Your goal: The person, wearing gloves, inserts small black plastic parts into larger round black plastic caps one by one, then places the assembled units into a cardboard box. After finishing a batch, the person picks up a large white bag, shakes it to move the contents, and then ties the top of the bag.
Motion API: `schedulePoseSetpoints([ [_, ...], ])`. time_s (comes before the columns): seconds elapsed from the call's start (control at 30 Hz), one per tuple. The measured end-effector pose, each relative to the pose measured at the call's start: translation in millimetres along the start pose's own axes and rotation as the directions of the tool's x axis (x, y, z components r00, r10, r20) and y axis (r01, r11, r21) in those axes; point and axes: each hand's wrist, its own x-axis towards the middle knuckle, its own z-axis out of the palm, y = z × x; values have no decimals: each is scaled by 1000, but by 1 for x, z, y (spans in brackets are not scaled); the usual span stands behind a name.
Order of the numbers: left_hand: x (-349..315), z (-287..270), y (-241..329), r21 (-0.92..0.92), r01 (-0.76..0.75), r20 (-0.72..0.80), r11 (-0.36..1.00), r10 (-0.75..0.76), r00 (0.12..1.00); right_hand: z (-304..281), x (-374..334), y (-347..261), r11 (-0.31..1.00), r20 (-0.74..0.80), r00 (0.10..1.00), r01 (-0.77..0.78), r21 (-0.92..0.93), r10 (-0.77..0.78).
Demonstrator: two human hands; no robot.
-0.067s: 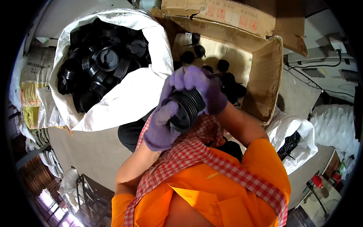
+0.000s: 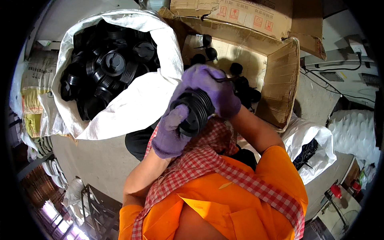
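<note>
My gloved left hand (image 2: 172, 134) grips a black ribbed plastic fitting (image 2: 197, 110), round and threaded, with its thumb laid over the near end. At the far side of the fitting, my gloved right hand (image 2: 222, 94) is closed, its fingers curled against the fitting. A thin black piece (image 2: 226, 79) sticks out from the right hand; the rest of it is hidden by the glove. Both gloves are purple. The hands are held in front of my red checked apron (image 2: 200, 160).
At left stands a white woven sack (image 2: 132, 104) full of similar black fittings (image 2: 113, 63). An open cardboard box (image 2: 278, 80) ahead holds several black pieces (image 2: 236, 69). On the right, a white bag (image 2: 320, 160) contains thin black parts (image 2: 306, 154).
My right hand has turned a little over the fitting, and the thin black piece now shows beside it. The fitting has shifted slightly left with my left hand still around it.
</note>
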Motion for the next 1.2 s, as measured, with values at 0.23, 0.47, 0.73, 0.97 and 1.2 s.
schedulePoseSetpoints([
  [0.23, -43, 26, 41, 736, -513, 667, -442, 342, 662, -120, 26, 76, 102, -173, 950, -152, -983, -261],
  [0.47, -50, -1, 179, 779, 106, 562, -618, 764, 318, -201, -7, 217, -77, -507, 697, -549, -832, 507],
  [0.73, -49, 8, 88, 941, -332, 321, -60, 465, 825, -186, -6, 249, -32, -529, 735, -572, -820, 425],
  [0.97, 17, -12, 2, 953, 24, -8, -303, 53, 999, -129, -23, 71, 606, -293, 955, -262, -752, 49],
  [1.2, 53, -49, -12, 495, 248, -241, 832, -143, 960, -66, -67, -12, 622, -42, 992, 41, -782, -118],
])
